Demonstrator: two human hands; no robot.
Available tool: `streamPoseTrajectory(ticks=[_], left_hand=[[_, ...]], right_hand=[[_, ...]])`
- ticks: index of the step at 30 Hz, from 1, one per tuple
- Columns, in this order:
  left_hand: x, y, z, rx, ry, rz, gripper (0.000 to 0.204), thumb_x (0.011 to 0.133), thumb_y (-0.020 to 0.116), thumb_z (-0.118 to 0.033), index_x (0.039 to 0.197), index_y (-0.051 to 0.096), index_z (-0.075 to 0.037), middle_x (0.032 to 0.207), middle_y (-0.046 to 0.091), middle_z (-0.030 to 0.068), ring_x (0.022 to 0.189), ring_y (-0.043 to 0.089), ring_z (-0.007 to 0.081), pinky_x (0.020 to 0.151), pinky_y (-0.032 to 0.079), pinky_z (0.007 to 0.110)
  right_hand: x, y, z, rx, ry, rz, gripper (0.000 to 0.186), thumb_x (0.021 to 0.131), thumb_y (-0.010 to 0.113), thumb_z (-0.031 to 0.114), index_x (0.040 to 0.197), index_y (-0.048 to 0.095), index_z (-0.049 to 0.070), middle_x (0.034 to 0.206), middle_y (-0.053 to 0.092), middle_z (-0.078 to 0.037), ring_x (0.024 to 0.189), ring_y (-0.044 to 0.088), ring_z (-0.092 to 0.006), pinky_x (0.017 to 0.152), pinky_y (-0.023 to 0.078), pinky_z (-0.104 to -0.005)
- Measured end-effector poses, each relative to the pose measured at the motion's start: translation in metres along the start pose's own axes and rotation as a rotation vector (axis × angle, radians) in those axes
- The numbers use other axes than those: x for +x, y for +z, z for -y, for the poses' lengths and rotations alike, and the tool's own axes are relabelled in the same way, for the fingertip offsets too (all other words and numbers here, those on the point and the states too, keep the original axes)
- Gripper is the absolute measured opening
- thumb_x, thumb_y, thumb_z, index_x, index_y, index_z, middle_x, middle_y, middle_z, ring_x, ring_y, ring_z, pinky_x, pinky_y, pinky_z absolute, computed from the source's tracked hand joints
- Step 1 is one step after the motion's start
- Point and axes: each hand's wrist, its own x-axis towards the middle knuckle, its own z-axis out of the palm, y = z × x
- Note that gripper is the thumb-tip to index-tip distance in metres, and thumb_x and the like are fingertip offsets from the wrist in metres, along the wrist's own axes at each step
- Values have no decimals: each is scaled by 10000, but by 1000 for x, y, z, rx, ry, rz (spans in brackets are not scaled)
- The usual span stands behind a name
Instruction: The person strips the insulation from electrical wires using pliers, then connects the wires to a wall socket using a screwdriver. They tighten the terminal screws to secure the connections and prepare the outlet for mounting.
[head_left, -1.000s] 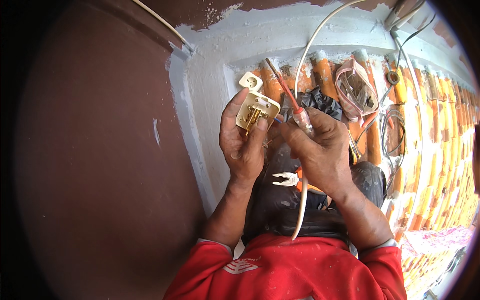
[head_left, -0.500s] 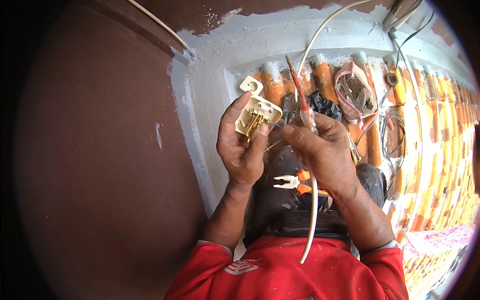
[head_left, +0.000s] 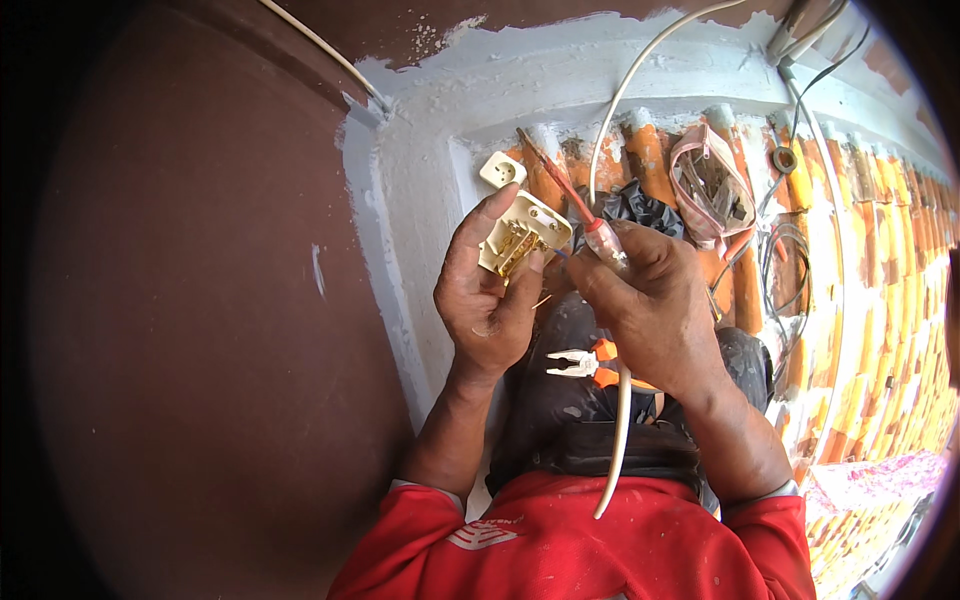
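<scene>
My left hand [head_left: 485, 310] is closed around the cream housing of an electrical socket [head_left: 521, 212], thumb on its lower edge and fingers behind. Brass contacts [head_left: 517, 250] show inside the open housing. A short blue wire [head_left: 560, 253] reaches from the contacts toward my right fingertips. My right hand [head_left: 655, 310] grips a screwdriver [head_left: 570, 190] with a red shaft, rusty tip and clear handle. Its tip points up and left, away from the contacts. A white cable [head_left: 621, 430] hangs below that hand; its upper part is hidden by the palm.
Pliers with orange handles [head_left: 573, 364] lie on my lap. A cream socket cover [head_left: 503, 170] rests beyond my left hand. On the orange roof tiles [head_left: 650, 160] are a pink zip bag [head_left: 690, 165], black plastic [head_left: 645, 208] and coiled grey wire [head_left: 790, 265]. A brown wall [head_left: 200, 300] stands at left.
The screwdriver's tip has swung left and its shaft now leans more. The socket housing has shifted slightly right and tilted in my left hand. The hanging cable has moved slightly left.
</scene>
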Motion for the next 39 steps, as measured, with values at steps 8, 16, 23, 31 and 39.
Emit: streamPoseTrajectory(ticks=[8, 16, 23, 31, 39], left_hand=[[-2, 7, 3, -142, -32, -35, 604, 1054, 651, 68, 1625, 456, 97, 1482, 639, 213, 1251, 724, 236, 1047, 617, 351], [-3, 16, 1, -138, -25, -80, 621, 1046, 676, 59, 1627, 457, 100, 1470, 645, 218, 1237, 734, 253, 1042, 623, 363], [-1, 8, 3, -100, 6, -73, 620, 1040, 667, 67, 1625, 463, 105, 1509, 622, 220, 1300, 689, 242, 1073, 597, 354], [3, 1, -7, -50, -10, -12, 611, 1037, 669, 73, 1619, 485, 107, 1544, 610, 218, 1317, 676, 223, 1087, 582, 342], [3, 1, -5, -18, 40, 11, 600, 1031, 663, 88, 1609, 503, 109, 1548, 612, 216, 1329, 669, 215, 1097, 576, 347]], right_hand=[[-2, -2, -15, 221, 26, 20, 181, 1055, 752, 144, 1105, 796, -25, 782, 686, 5, 695, 577, -38, 614, 476, -271], [-8, 11, -19, 106, -134, -145, 150, 1045, 757, 127, 1089, 771, -16, 760, 655, 14, 638, 554, -48, 575, 426, -246], [1, 3, -30, 710, 85, 66, 131, 1048, 747, 92, 1039, 757, -39, 790, 658, 15, 740, 611, -56, 638, 462, -249], [1, 4, -23, -101, -337, -73, 109, 1075, 716, 89, 1017, 712, -3, 779, 612, 27, 724, 604, -84, 673, 493, -278], [1, 2, -23, 576, 108, 41, 204, 1071, 740, 138, 923, 663, 21, 769, 624, 17, 719, 605, -87, 652, 490, -290]])
